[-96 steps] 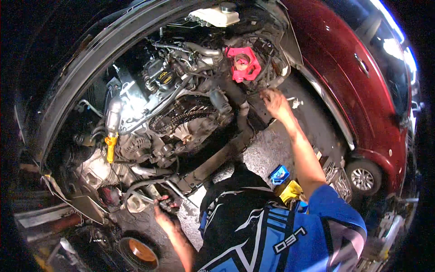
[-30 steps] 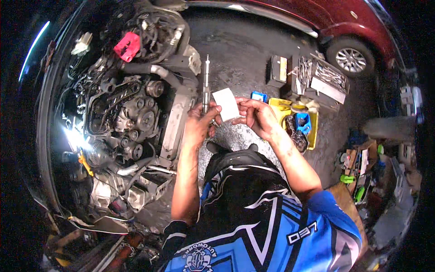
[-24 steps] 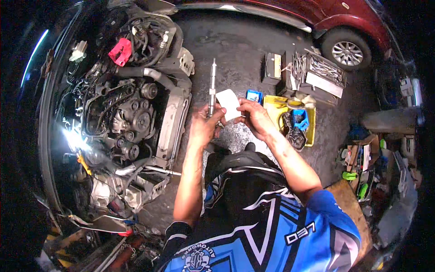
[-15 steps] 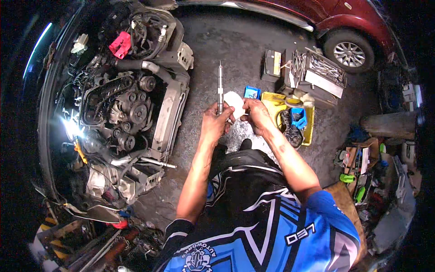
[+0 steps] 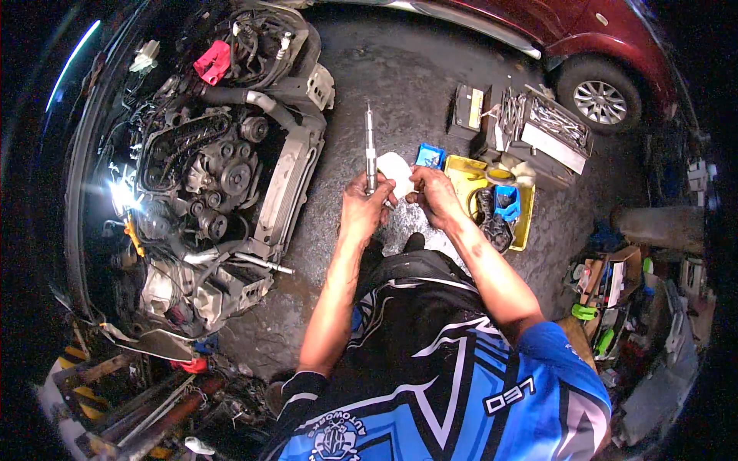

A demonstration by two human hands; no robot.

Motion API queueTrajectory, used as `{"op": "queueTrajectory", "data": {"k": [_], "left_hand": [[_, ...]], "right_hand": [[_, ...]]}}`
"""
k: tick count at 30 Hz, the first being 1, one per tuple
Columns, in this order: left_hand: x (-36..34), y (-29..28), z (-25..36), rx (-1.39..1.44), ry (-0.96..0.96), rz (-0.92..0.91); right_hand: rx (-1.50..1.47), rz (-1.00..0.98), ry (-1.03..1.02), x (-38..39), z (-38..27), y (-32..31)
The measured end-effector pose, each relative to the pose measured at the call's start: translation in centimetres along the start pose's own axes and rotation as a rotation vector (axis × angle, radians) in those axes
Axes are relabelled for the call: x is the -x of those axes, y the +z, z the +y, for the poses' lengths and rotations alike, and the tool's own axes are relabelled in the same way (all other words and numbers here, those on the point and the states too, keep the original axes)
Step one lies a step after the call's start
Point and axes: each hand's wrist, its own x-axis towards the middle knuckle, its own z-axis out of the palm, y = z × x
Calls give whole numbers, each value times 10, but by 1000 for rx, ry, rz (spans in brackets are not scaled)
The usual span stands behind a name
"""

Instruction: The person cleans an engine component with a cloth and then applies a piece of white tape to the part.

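Through the head camera I had both hands near the middle of the frame. The left hand (image 5: 367,203) was closed around a slim metal rod (image 5: 370,157), which pointed toward the top of the frame, and its thumb also pinned a white piece (image 5: 395,174), paper or cloth, just to the rod's right. The fingers of the right hand (image 5: 437,198) were curled in at that piece's right edge, though I could not tell whether they pinched it. Right of centre, on the dark floor (image 5: 369,69), I saw a yellow tray (image 5: 464,175) holding a blue bin (image 5: 506,203) and a black part (image 5: 492,223); a small blue container (image 5: 430,157) sat by the tray's upper left corner. A black box (image 5: 461,109) stood above these, with a heap of metal tools (image 5: 552,119) to its right. A red car (image 5: 615,34) and its wheel (image 5: 600,102) filled the upper right. The left of my frame showed an exposed engine (image 5: 223,173), with a bright light (image 5: 125,195) at its left and a pinkish-red object (image 5: 213,63) above it.
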Motion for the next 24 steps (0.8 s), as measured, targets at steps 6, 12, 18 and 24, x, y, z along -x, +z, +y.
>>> {"op": "queueTrajectory", "data": {"k": [6, 12, 18, 24], "left_hand": [[1, 4, -9, 41, -1, 40], [9, -1, 3, 37, -60, 74], [11, -1, 2, 47, -44, 67], [8, 0, -12, 52, 3, 80]], "right_hand": [[9, -136, 18, -19, 15, -22], [-87, -129, 73, -11, 9, -15], [-36, -117, 17, -8, 9, -9], [40, -179, -23, -18, 20, -10]]}}
